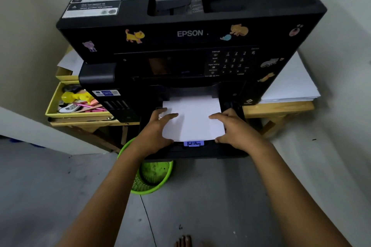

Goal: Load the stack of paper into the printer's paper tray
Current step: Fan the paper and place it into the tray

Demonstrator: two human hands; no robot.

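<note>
A large black Epson printer [190, 34] stands on a wooden table. Its black paper tray [192, 151] is pulled out toward me at the bottom front. A white stack of paper [193, 118] lies in the tray, its far end under the printer body. My left hand [158, 129] rests on the stack's left side with fingers spread flat over the top. On the right edge, my right hand [233, 128] presses with the thumb at the near corner. A blue edge guide [193, 143] sits against the near end of the paper.
A yellow drawer [52, 104] full of pens and small items juts out left of the printer. More white sheets [291, 86] are piled on the table [281, 106] at the right. A green mesh bin [152, 174] stands on the floor below the tray. Walls close in on both sides.
</note>
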